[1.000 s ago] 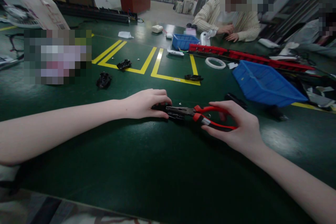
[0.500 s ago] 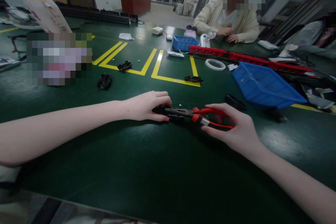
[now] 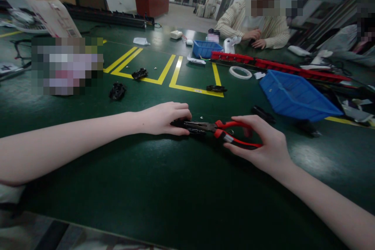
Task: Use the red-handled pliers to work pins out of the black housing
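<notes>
Dark green tabletop [image 3: 175, 191] marked with yellow tape outlines [image 3: 166, 69], as seen in the head view; a reddish-brown desk [image 3: 150, 6] stands in the room behind. At the near centre of the tabletop, the left hand [image 3: 168, 119] is closed on a small black part [image 3: 197, 131], thumb on the near side and fingers over the far side. The right hand [image 3: 266, 138] is wrapped around the spread handles of a pair of pliers with red-and-black grips [image 3: 219, 133]. The long metal nose of the pliers points left and lies against the black part, just beside the left fingertips; whether it pinches the part cannot be told.

Beyond the hands, a dark, irregular piece [image 3: 117, 91] lies left of the outlines, and a slim black piece [image 3: 216, 88] lies on the tape at right. To the right are a large blue plastic bin [image 3: 301, 95], a white tape ring [image 3: 242, 77] and a long red strip [image 3: 272, 66]. Across the tabletop sits a person in a striped cream shirt [image 3: 231, 17], hands close together.
</notes>
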A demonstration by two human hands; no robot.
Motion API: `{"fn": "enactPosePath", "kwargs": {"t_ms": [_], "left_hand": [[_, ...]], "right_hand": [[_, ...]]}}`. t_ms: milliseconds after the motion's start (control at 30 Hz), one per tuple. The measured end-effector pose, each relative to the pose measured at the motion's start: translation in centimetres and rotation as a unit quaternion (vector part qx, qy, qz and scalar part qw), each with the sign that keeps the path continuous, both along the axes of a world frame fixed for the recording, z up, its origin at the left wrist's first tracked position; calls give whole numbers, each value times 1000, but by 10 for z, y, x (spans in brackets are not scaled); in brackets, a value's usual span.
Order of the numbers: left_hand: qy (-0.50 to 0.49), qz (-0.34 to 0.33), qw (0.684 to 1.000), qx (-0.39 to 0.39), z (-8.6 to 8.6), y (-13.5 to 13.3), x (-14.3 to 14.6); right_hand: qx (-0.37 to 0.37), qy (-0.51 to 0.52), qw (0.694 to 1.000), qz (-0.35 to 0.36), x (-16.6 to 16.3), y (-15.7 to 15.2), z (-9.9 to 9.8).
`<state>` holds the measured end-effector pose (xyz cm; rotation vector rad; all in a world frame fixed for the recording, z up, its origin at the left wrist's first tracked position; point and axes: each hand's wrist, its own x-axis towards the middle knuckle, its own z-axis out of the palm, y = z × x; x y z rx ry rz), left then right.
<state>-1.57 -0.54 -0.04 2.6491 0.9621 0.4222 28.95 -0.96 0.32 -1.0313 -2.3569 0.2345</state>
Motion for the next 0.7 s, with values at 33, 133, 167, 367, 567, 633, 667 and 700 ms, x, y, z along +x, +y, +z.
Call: {"fn": "enactPosePath", "kwargs": {"t_ms": [33, 133, 167, 367, 567, 633, 667, 700], "left_hand": [[1, 1, 1000, 0, 0, 0, 0], [1, 8, 1000, -7, 0, -1, 1], [1, 11, 1000, -9, 0, -1, 1], [7, 15, 1000, -9, -1, 0, 0], [-12, 5, 1000, -26, 0, 0, -1], [-18, 2, 1000, -26, 0, 1, -1], [-19, 2, 999, -26, 0, 1, -1], [-21, 3, 999, -28, 0, 1, -1]], "right_hand": [[-7, 4, 1000, -2, 0, 1, -1], [-51, 17, 998, -11, 0, 4, -2], [-68, 20, 997, -16, 0, 4, -2], [-105, 23, 994, -35, 1, 4, -1], [-16, 11, 1000, 1, 2, 3, -3], [8, 7, 1000, 13, 2, 3, -3], [16, 7, 1000, 17, 2, 3, -4], [22, 8, 999, 21, 3, 3, -4]]}}
